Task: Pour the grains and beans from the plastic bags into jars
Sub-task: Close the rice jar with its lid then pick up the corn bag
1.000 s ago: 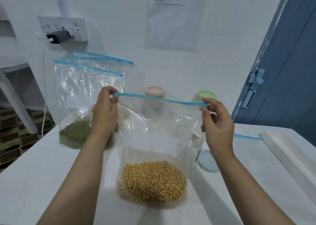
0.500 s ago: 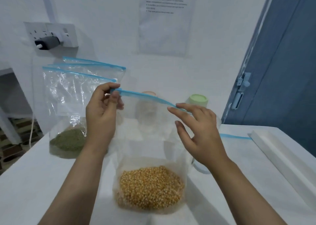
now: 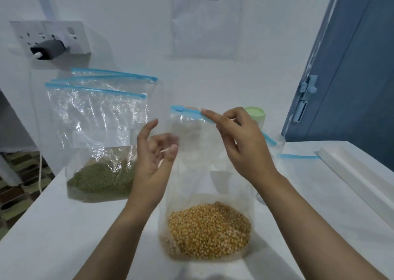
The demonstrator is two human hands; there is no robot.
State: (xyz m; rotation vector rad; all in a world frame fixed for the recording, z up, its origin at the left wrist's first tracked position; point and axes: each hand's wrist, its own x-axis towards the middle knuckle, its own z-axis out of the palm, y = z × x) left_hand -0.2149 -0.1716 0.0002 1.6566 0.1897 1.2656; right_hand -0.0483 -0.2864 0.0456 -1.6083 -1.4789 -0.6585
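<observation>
Corn bag (image 3: pixel 204 194): one, blue zip strip pinched by right hand (image 3: pixel 241 143).
Left hand (image 3: pixel 153 158): fingers loosely spread, nothing held.
Zip bags behind (image 3: pixel 96 113): three counted.
Green-lidded jar (image 3: pixel 255 114): one.

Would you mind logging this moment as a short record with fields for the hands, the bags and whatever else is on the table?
left hand: free, fingers loosely curled, beside the corn bag
right hand: pinches the blue zip strip of the corn bag
corn bag: upright on the table, yellow kernels at the bottom
green-grain bag: upright at left, more bags behind it
green lid: behind the right hand; its jar is mostly hidden
wall: socket with plug, printed sheet
</observation>
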